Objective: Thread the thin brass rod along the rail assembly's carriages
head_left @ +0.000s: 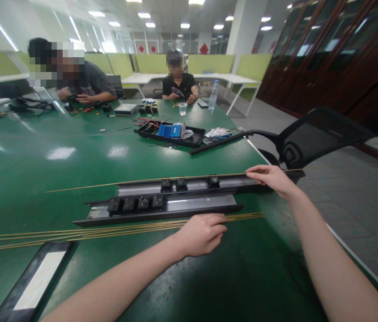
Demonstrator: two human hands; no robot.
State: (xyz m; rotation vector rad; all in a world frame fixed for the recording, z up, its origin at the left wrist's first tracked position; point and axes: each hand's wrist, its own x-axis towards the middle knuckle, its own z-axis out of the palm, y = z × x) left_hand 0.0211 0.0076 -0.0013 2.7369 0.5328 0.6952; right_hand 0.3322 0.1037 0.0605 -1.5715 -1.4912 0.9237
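My right hand (271, 180) pinches a long thin brass-coloured rod (142, 181) between thumb and fingertips. That rod runs along the far edge of the rear black-edged metal channel (195, 184), which carries three small black blocks (181, 184). In front of it lies a second channel (195, 203) with several black blocks (142, 204) lined up towards its left end. My left hand (205, 233) is closed over a loose bundle of similar thin rods (108, 232) on the near side. Its fingers are curled, and their undersides are hidden.
A black device with a white label (41, 279) lies at the near left of the green table (57, 172). Farther back are a black tray (195, 136), gloves (218, 134), a cup (182, 108) and a bottle (213, 96). A mesh chair (323, 134) stands right; two people sit beyond.
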